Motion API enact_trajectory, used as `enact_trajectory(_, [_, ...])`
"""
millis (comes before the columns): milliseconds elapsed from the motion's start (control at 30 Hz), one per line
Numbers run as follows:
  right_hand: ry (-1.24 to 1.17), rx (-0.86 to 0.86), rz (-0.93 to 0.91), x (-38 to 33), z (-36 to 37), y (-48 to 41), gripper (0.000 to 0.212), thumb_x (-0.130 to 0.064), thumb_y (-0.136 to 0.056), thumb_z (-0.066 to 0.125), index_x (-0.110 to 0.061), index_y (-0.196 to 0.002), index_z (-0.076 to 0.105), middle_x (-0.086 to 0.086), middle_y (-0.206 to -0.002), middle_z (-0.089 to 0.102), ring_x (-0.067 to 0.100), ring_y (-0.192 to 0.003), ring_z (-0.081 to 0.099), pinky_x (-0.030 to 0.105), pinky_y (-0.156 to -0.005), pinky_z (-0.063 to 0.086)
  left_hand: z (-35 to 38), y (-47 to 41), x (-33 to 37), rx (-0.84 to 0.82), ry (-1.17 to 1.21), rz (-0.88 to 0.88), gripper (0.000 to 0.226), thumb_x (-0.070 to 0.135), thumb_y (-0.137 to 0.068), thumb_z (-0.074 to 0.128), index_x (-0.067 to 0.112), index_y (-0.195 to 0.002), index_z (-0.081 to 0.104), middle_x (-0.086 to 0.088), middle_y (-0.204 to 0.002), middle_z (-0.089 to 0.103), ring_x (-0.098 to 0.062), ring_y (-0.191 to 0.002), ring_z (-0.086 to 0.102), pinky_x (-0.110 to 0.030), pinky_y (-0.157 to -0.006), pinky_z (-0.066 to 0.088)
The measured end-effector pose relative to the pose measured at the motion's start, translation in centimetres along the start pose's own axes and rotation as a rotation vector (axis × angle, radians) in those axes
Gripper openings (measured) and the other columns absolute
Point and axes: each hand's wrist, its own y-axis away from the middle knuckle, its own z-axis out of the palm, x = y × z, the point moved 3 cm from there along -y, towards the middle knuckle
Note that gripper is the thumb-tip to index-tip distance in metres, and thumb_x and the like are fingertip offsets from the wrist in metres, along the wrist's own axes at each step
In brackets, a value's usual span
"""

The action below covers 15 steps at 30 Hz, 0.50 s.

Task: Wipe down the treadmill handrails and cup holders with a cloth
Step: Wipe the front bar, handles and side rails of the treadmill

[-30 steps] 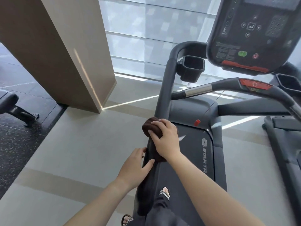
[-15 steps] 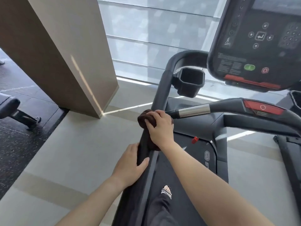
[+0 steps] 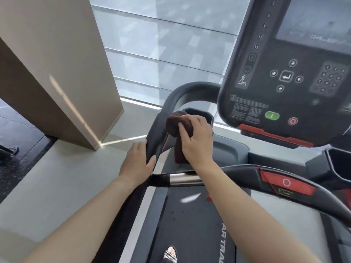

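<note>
My right hand (image 3: 195, 139) grips a dark brown cloth (image 3: 173, 123), bunched at the top with a tail hanging down, and holds it against the upper part of the treadmill's dark left handrail (image 3: 161, 126), just in front of the left cup holder (image 3: 206, 115). The hand and cloth hide most of that cup holder. My left hand (image 3: 137, 164) grasps the same handrail lower down, thumb on its inner side. A second cup holder (image 3: 338, 168) sits at the right edge.
The front crossbar (image 3: 237, 175) with a silver sensor grip and red stop panel runs under my right forearm. The console (image 3: 284, 73) hangs above right. A beige pillar (image 3: 57, 73) stands at left, windows behind. A sandalled foot (image 3: 171, 253) stands on the belt.
My right hand has slid the cloth up the left handrail from below the crossbar to beside the left cup holder. My left hand has followed up the rail.
</note>
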Motion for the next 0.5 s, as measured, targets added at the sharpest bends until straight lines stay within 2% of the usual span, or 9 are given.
enact_trajectory(100, [0.237,-0.122,0.016,1.7,1.9,-2.2,0.028,-0.037,-0.094,0.048,-0.024,-0.116,0.058,0.002,-0.124,0.053,0.026,-0.113,0.044,0.047,-0.092,0.038,0.8,-3.3,1.3,0.012,-0.049,-0.011,0.052,0.028,-0.088,0.052,0.008,-0.132,0.034,-0.013,-0.134,0.040,-0.030,-0.121,0.040,-0.042,-0.097,0.040])
enact_trajectory(200, [0.385,-0.244,0.020,3.3,4.2,-2.6,0.029,-0.040,-0.095,0.044,-0.025,-0.119,0.053,0.003,-0.127,0.050,0.028,-0.116,0.041,0.052,-0.093,0.037,1.7,-5.7,2.2,0.022,-0.050,-0.034,0.050,0.027,-0.089,0.050,0.007,-0.131,0.032,-0.015,-0.134,0.039,-0.032,-0.119,0.042,-0.043,-0.094,0.040])
enact_trajectory(333, [0.459,-0.184,0.021,5.2,3.7,-2.8,0.029,-0.040,-0.094,0.046,-0.025,-0.118,0.053,0.004,-0.123,0.053,0.030,-0.111,0.045,0.051,-0.087,0.039,2.4,-6.7,2.3,0.032,-0.057,-0.046,0.054,0.031,-0.090,0.047,0.008,-0.135,0.027,-0.017,-0.135,0.037,-0.034,-0.117,0.045,-0.046,-0.090,0.044])
enact_trajectory(500, [0.484,-0.118,0.121,6.8,1.9,-3.9,0.029,-0.039,-0.096,0.044,-0.024,-0.119,0.053,0.003,-0.126,0.051,0.031,-0.114,0.043,0.049,-0.087,0.037,2.5,-6.7,2.2,0.025,-0.065,-0.033,0.058,0.032,-0.091,0.045,0.006,-0.139,0.023,-0.016,-0.140,0.033,-0.033,-0.125,0.038,-0.043,-0.097,0.040])
